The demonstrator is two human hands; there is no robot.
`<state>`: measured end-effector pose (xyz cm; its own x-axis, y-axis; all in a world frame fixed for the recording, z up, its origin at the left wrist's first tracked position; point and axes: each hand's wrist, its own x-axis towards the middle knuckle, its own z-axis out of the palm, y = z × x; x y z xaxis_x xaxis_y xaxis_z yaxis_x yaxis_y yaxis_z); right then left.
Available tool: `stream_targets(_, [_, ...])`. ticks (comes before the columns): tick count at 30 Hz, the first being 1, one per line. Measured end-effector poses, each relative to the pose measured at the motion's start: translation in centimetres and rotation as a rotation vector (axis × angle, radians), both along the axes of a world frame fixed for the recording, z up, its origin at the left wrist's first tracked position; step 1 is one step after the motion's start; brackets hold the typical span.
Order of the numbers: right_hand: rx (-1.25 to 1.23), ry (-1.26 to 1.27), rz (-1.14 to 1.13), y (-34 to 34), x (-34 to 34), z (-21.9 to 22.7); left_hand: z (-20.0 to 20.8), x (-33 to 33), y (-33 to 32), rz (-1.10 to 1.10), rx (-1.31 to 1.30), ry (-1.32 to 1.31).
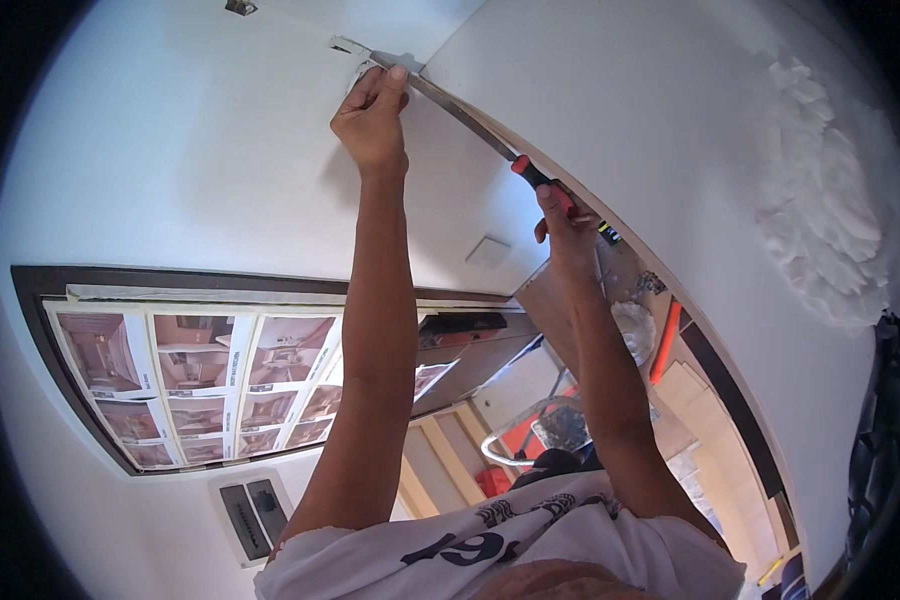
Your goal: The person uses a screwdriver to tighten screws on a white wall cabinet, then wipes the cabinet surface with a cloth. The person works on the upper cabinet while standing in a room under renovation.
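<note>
The work looks under way rather than finished: the tool's blade (470, 122) lies along the edge of the white panel (650, 150), its far end close to a small slot (346, 46) in the white wall (220, 150). The right hand (570, 235), nearer, has its fingers wrapped around the red-and-black handle (532, 174). The left hand (375, 125), farther off, has thumb and fingers pinched at the blade's far end; whether they grip it or only steady it, I cannot tell. The slot appears opened; how much cutting or prying remains does not show. Another opening (240, 7) lies farther left, apart from the blade.
</note>
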<state>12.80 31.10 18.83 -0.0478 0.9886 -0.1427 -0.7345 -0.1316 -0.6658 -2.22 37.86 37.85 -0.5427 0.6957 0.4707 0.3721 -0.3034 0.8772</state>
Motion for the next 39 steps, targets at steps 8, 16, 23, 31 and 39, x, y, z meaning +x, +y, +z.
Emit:
stream_targets(8, [-0.121,-0.185,0.063,-0.3,0.6,1.8,0.2,0.3,0.1,0.029,-0.015,-0.047])
stream_targets(16, [-0.038,-0.03,0.051,0.2,-0.2,0.6,0.6,0.0,0.3,0.023,-0.088,-0.016])
stream_targets(23, [0.075,-0.008,-0.014,-0.2,-0.5,-1.3,-1.0,-0.6,0.0,-0.072,0.054,-0.028])
stream_targets(31, [0.05,0.001,0.0,0.3,-0.8,-1.3,-1.3,0.1,-0.2,-0.065,0.025,0.07])
stream_targets(39, [0.087,0.002,0.04,1.0,-0.2,-1.0,-2.0,-0.6,0.2,-0.109,0.123,-0.039])
